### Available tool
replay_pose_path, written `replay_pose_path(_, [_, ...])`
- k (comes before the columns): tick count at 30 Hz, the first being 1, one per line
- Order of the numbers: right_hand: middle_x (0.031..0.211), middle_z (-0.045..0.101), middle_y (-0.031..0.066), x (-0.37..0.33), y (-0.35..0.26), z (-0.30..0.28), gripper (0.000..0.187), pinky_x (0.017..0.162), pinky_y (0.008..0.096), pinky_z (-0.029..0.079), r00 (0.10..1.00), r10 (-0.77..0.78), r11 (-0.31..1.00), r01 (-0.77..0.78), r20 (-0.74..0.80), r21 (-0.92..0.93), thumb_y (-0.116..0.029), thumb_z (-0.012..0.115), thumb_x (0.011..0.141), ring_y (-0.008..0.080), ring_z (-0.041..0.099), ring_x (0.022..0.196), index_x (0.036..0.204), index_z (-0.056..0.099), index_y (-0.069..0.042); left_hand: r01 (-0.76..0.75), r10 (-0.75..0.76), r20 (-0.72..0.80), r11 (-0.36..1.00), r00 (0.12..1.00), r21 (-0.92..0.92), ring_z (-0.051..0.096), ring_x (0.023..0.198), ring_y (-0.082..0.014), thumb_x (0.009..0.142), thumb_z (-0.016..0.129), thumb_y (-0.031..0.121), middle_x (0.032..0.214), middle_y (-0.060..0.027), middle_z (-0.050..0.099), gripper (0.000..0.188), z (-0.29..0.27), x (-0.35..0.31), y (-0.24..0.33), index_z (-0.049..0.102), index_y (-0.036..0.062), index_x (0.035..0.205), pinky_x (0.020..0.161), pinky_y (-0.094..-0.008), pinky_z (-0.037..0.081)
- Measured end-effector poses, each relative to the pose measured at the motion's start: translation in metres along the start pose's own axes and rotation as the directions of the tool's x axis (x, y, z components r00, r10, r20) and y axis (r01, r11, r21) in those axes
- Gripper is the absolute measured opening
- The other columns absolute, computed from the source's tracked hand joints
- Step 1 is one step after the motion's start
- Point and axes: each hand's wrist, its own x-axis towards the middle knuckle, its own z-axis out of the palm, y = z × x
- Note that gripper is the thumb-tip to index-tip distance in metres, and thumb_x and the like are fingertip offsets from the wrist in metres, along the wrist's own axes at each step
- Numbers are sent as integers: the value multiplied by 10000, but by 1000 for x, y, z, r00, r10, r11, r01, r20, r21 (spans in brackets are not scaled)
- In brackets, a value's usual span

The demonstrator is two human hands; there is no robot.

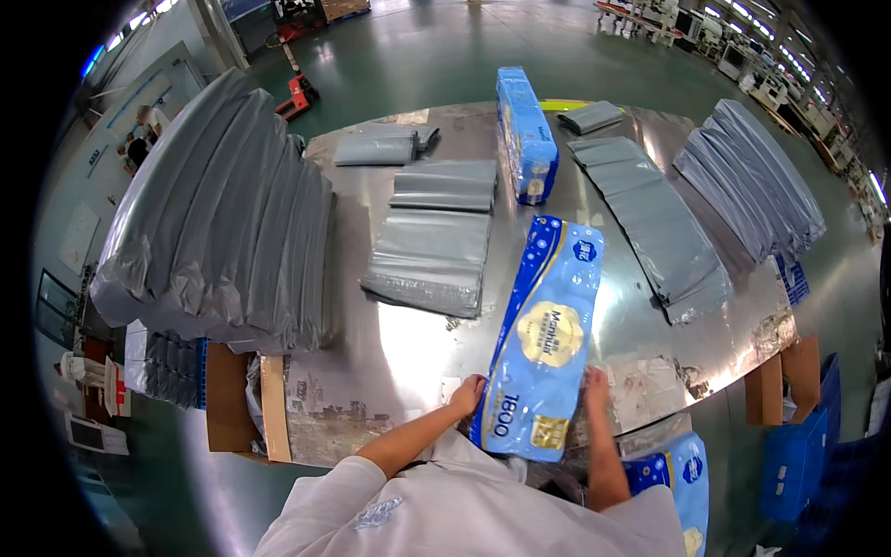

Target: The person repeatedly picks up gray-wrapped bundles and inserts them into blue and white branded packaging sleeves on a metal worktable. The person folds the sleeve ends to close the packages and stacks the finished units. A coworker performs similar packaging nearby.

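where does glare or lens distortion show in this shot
Head view: strong white glare on the metal table, left of the blue package; head view: softer highlights on the tall gray stack; head view: the table's far edge bows, and the corners go black.

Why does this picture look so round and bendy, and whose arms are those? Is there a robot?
No robot here! Those are a person's own bare arms. The camera sits on their head, looking down, so we see nearly what they see. Its very wide lens makes straight edges curve.

The left hand and right hand hold a long blue pack between them, one at each side. In front is a shiny metal table. On it, a second blue pack stands farther away, with flat grey plastic to its left. A tall grey stack rises on the left, and a smaller grey stack is on the right.
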Motion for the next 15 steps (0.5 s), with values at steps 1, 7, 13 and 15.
replay_pose_path(1, [898,590,90,-3,1,16,398,704,294,450,999,-4,985,-3,37,170,-358,366,918,184,564,802,1005,569,-27,29,-32,-49,998,998,-64,550,924,-323,914,365,294,977,-218,564,362,6,-6,12,510,-11,1047,822,-377,419])
replay_pose_path(7, [1073,552,104,-21,-73,31,602,793,337,475,842,31,211,-532,538,820,-538,354,879,211,569,892,1214,425,-43,587,-334,483,422,809,-691,570,942,-239,896,205,554,1086,-156,565,664,-28,-13,51,441,21,1215,826,-347,460])
replay_pose_path(13, [1120,538,102,-26,-138,-1,668,818,356,471,696,176,493,-675,696,550,-514,551,793,213,537,1005,1249,385,-54,537,-29,609,505,793,-675,503,1086,-249,812,178,685,1252,-154,456,818,-96,-19,94,299,66,1333,911,-357,418])
replay_pose_path(15, [1138,536,108,-42,-158,-1,639,826,345,471,679,192,510,-686,709,519,-473,583,789,207,543,1003,1220,410,-34,518,-13,612,548,791,-657,452,1138,-267,780,312,691,1298,-157,394,849,-115,-27,84,200,81,1360,941,-375,381])
